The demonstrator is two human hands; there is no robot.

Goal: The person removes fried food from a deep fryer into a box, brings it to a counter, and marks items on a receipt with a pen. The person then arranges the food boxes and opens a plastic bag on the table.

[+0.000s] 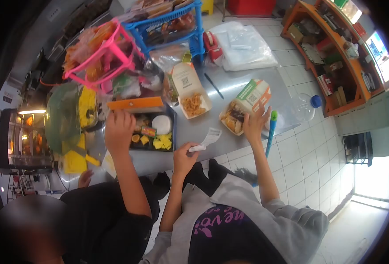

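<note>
My left hand (185, 159) pinches a white paper receipt (211, 137), whose loose end curls up over the table's front edge. My right hand (255, 125) grips the side of a green, white and orange paper takeaway box (253, 94). Its lid is raised, and browned food (235, 113) shows inside. To the left of it, a second takeaway box (185, 81) stands open with fried pieces (193, 105) in it. A black pen (214, 85) lies between the two boxes.
At left, a co-worker's hand (119, 132) is over a black compartment tray (152, 147) beside an orange strip (135, 104). Pink basket (100, 79), blue rack (166, 33), red tape dispenser (212, 47) and plastic bags (243, 46) line the back. A clear bottle (303, 108) stands right.
</note>
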